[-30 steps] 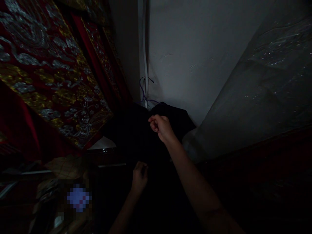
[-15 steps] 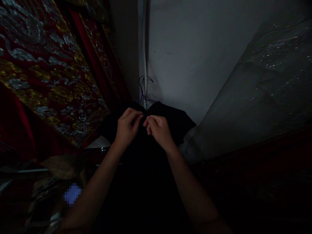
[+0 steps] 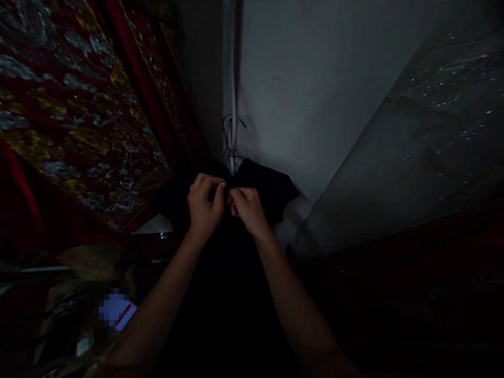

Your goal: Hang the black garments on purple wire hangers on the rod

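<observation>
A black short-sleeved garment (image 3: 265,181) hangs from a thin purple hanger (image 3: 226,139) against the pale wall. At the garment's front, just below the neckline, my left hand (image 3: 205,206) pinches the dark cloth between thumb and fingertips. My right hand (image 3: 249,209) is right beside it, fingers curled and pinched at the same front edge. Only a small gap separates the two hands. Whether a fastener sits between the fingertips is too dark to see.
Red cloth with gold and silver embroidery (image 3: 90,121) hangs on the left. A white strip (image 3: 233,68) runs down the wall above the hanger. Clear plastic sheeting (image 3: 425,136) covers the right side. Dim clutter with a blue-and-white item (image 3: 126,316) lies lower left.
My right hand has shifted left, closer to my left hand, and its fingers have curled in more. The garment's right shoulder sits a little further left in view.
</observation>
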`<state>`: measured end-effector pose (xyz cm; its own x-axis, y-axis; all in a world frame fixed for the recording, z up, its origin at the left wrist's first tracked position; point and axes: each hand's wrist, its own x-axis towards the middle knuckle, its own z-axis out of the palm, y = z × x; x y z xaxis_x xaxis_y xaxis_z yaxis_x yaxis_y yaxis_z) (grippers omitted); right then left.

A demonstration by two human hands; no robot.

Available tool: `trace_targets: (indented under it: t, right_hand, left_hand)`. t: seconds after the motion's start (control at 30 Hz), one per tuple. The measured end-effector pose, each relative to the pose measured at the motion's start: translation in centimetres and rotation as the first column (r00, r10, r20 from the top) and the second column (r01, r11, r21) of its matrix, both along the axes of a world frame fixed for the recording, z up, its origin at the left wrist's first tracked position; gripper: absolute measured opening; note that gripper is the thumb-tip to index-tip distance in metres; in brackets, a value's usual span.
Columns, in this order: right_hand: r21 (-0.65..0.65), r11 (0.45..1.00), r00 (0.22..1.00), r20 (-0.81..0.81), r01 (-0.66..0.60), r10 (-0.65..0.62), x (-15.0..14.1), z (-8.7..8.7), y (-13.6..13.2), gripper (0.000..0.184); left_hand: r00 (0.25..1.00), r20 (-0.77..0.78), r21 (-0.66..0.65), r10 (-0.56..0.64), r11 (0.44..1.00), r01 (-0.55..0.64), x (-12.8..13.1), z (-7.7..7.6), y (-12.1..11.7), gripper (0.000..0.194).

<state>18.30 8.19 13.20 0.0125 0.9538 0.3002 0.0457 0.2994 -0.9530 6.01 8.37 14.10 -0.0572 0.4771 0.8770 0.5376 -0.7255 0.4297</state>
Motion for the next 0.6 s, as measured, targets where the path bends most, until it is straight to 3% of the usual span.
trace_targets:
  t: [0.1,0.2,0.3,0.37,0.47,0.53,0.6]
  right_hand:
    - [-0.023,1.000,0.999,-0.038,-0.012,0.012,0.2,0.9,-1.1,0.028]
    - [0.044,0.999,0.999,-0.042,0.019,-0.017,0.3,2.0,-1.4,0.027]
    - [0.067,0.995,0.997,-0.013,0.075,-0.074,0.2,1.6,-0.5,0.029]
    - [-0.018,0.996,0.994,0.063,0.089,-0.088,0.0,-0.3,0.1,0.032]
    - [-0.223,0.972,0.988,0.150,0.072,-0.038,-0.5,-4.7,-0.4,0.035]
    - [-0.251,0.968,0.996,0.088,0.025,-0.003,-0.8,-7.4,-1.9,0.033]
    - [-0.217,0.975,0.998,0.012,-0.051,0.055,-1.0,-8.9,-3.9,0.030]
  left_hand:
    - [1.000,0.021,0.015,-0.007,1.000,0.006,0.4,-0.3,0.0,0.010]
    - [0.998,0.030,0.023,-0.048,0.999,0.048,0.8,-0.4,-0.4,0.010]
    - [0.997,0.042,0.062,-0.068,0.996,0.066,1.1,0.7,-0.9,0.012]
    - [0.998,0.061,0.104,-0.027,0.994,0.021,0.6,2.1,-1.0,0.012]
    - [0.980,0.168,0.107,0.102,0.987,-0.121,-2.4,3.7,-0.7,0.012]
    - [0.921,0.354,0.026,0.161,0.983,-0.182,-5.6,3.1,-0.5,0.013]
    - [0.769,0.622,-0.118,0.150,0.988,-0.097,-9.0,0.6,-0.6,0.012]
